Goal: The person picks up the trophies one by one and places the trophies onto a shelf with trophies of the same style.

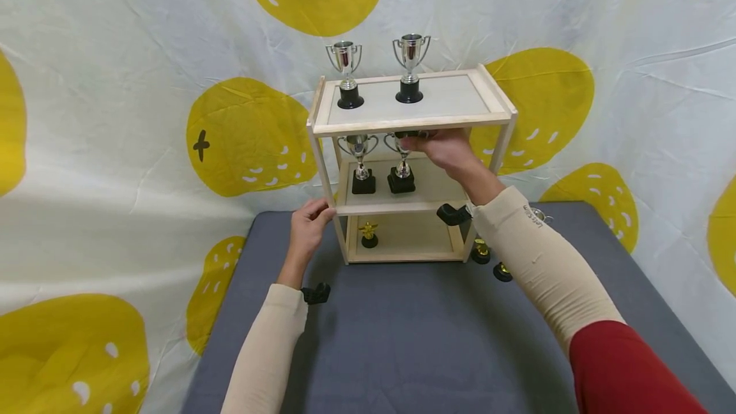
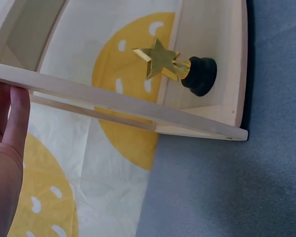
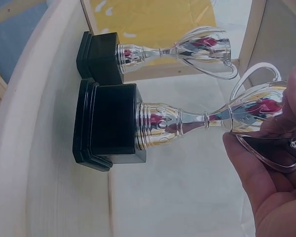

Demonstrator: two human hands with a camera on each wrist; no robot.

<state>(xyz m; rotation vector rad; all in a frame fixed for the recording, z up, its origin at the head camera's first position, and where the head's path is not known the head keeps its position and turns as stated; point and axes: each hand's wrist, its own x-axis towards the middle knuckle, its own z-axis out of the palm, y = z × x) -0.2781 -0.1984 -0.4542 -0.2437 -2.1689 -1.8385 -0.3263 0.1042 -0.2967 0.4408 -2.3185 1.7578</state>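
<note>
My right hand (image 1: 451,152) holds a silver trophy cup (image 3: 187,121) by its bowl and handle, thumb on one side and fingers on the other. Its black square base (image 1: 401,181) is at the middle shelf, slightly tilted; whether it touches the board I cannot tell. Just left of it stands a similar silver trophy (image 1: 362,171). At the left front post (image 2: 113,101) of the wooden rack, my left hand (image 1: 309,225) grips the post with its fingertips. A gold star trophy (image 2: 160,61) stands on the bottom shelf.
Two silver trophies, one left (image 1: 347,72) and one right (image 1: 410,69), stand on the rack's top board (image 1: 454,94). Right of the rack, small gold trophies (image 1: 480,252) and a partly hidden silver cup (image 1: 538,214) stand on the grey table (image 1: 402,337). A patterned cloth (image 1: 144,145) hangs behind.
</note>
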